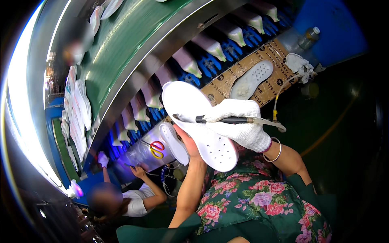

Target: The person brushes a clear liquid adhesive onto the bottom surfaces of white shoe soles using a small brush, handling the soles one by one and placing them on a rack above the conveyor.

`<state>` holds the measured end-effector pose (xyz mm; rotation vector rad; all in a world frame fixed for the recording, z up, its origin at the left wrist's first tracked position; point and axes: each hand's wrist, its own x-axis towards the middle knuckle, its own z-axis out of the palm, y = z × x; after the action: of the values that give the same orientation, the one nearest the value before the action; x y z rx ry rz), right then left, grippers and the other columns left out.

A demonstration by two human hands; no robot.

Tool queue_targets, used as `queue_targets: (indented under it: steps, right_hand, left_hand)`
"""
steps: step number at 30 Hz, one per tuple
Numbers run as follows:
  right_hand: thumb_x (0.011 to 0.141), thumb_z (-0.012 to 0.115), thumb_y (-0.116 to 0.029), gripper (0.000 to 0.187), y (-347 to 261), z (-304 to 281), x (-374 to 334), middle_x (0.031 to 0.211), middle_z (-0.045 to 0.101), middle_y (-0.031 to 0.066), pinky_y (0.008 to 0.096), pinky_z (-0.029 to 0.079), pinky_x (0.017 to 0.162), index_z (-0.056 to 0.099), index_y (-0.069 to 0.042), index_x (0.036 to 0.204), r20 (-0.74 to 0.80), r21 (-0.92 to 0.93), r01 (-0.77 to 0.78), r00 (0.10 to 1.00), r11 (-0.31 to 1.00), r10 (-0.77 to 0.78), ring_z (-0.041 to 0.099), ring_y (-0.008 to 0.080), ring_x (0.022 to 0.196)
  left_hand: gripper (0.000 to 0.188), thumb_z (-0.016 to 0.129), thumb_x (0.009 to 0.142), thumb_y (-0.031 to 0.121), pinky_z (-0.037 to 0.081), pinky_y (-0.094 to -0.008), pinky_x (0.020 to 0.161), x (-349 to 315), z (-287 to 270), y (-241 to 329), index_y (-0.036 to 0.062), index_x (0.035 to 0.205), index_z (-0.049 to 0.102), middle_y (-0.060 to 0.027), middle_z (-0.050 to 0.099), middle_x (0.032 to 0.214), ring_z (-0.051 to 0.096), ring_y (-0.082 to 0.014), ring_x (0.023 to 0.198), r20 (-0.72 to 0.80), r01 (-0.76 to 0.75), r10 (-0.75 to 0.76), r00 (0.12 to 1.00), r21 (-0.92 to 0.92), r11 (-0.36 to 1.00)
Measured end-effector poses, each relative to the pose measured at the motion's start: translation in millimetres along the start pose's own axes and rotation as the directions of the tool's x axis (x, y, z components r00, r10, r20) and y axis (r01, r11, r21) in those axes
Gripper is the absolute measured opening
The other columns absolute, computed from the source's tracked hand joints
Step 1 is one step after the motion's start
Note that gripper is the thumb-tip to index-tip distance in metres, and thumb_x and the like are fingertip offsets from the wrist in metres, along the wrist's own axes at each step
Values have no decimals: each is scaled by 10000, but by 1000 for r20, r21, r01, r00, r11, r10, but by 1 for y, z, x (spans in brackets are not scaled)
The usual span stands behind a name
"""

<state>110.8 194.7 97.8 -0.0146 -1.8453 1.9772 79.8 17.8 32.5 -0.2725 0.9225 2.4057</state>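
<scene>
White sole point(182, 99) in the left hand point(192, 145), black tool point(235, 120) in the right hand point(241, 129)

The bare left hand supports the white sole from beneath its left side: one digit lies along the edge, while the other fingers are hidden behind the sole, so how far they spread cannot be told. The sole slants across, its holed end nearest the wrist and its smooth end reaching past the hand, away from the body.

The right hand, in a white knit glove point(255, 135), sits over the sole's right edge, fingers drawn together and pinching the black tool. The bent tip point(182, 118) points left of those fingers, over the smooth face; whether it touches cannot be told. A pale hose point(267, 121) leaves the tool to the right of the hand, and a bracelet point(279, 150) rings the wrist.

Just left of the left hand lies a second sole point(174, 141), with scissors point(152, 148) beside it. Beyond the right hand, a third sole point(259, 73) rests on brown cardboard point(216, 89); a crumpled cloth point(298, 64) lies farther right. Past both hands stands a row of pinkish forms point(210, 46), then a green conveyor point(121, 52).
</scene>
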Motion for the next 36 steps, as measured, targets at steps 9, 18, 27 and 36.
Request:
queue_targets:
  steps: [9, 18, 27, 36]
  right_hand:
    - [747, 784, -85, 230, 1, 23, 23, 915, 753, 97, 353, 551, 721, 781, -72, 976, 128, -297, 432, 902, 851, -413, 723, 262, 811]
    - [744, 761, -57, 296, 0, 50, -6, 986, 755, 79, 386, 554, 781, 776, -90, 1038, 215, -469, 536, 840, 702, -498, 725, 263, 924]
    - [745, 786, -59, 215, -3, 45, -10, 987, 751, 110, 378, 561, 772, 768, -82, 958, 204, -396, 452, 892, 799, -403, 722, 256, 891]
    - [772, 755, -59, 224, -6, 36, 2, 986, 756, 130, 390, 561, 789, 765, -67, 995, 187, -265, 361, 929, 894, -319, 730, 286, 886]
  left_hand:
    - [909, 204, 951, 788, 297, -442, 1196, -8, 5, -2, 148, 1596, 236, -77, 368, 1581, 376, -289, 1435, 110, -51, 54, 993, -27, 998]
    - [976, 127, 917, 824, 260, -435, 1218, -13, -60, -37, 137, 1609, 161, -85, 287, 1623, 302, -278, 1481, 97, 63, -69, 993, 70, 996]
    - [932, 155, 937, 811, 256, -442, 1216, -16, -26, -27, 164, 1607, 165, -89, 313, 1606, 324, -296, 1464, 52, -137, 133, 990, 92, 986]
    - [1000, 166, 883, 871, 283, -463, 1202, -18, -23, -5, 180, 1605, 187, -68, 319, 1608, 343, -294, 1452, -32, -92, 99, 995, 160, 983]
